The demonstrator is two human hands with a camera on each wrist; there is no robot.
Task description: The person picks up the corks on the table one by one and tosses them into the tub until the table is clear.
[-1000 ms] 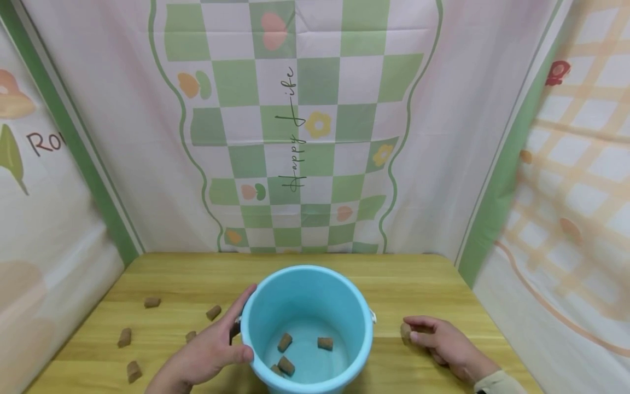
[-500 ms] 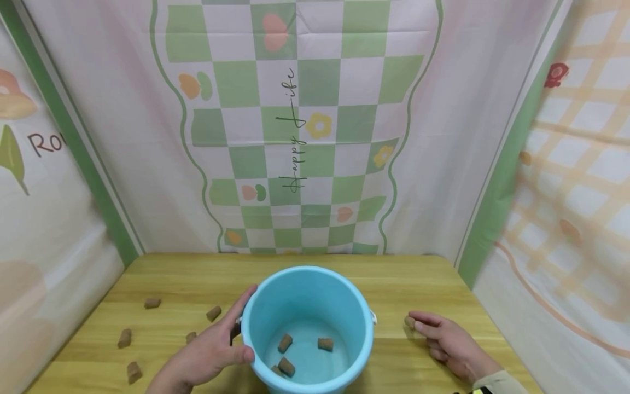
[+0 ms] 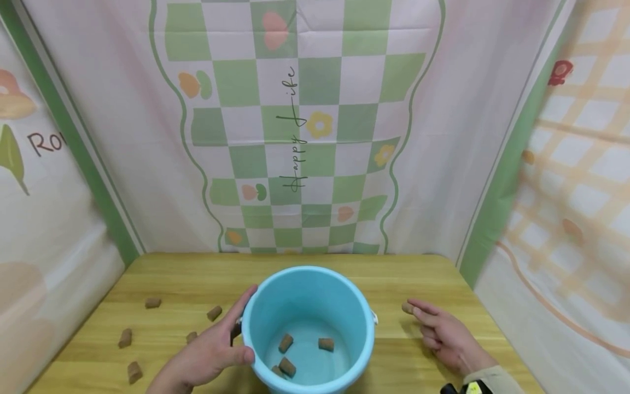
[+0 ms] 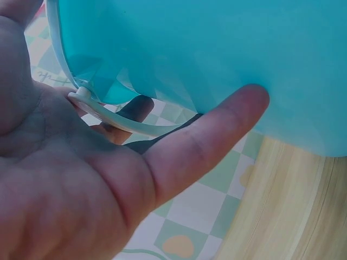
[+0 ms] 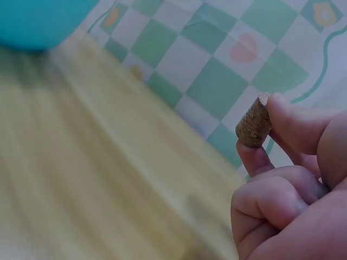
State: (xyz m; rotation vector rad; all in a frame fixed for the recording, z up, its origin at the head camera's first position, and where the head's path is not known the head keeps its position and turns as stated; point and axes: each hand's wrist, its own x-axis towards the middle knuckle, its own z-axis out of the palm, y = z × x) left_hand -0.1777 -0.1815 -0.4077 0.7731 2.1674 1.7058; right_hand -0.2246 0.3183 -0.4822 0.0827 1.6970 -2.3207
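A light-blue bucket (image 3: pixel 307 295) stands on the wooden table at the front middle. My left hand (image 3: pixel 204 350) spreads along its left side, fingers straight, thumb tip at the rim. The left wrist view shows one straight finger pressing the bucket's outer wall beside the pale handle (image 4: pixel 111 116). To the right of the bucket, my right hand (image 3: pixel 448 339) pinches a brown cork (image 5: pixel 253 123) between thumb and fingertips, raised above the table. Several corks (image 3: pixel 326 343) lie on the bucket's floor.
More corks (image 3: pixel 125 337) lie scattered on the table's left side, one partly behind the left hand. A green-and-white checked cloth (image 3: pixel 315 164) hangs behind the table (image 3: pixel 413 273), with printed cloths at both sides.
My right hand has lifted the cork off the table and moved it slightly away from me. The left hand and the bucket stay where they were.
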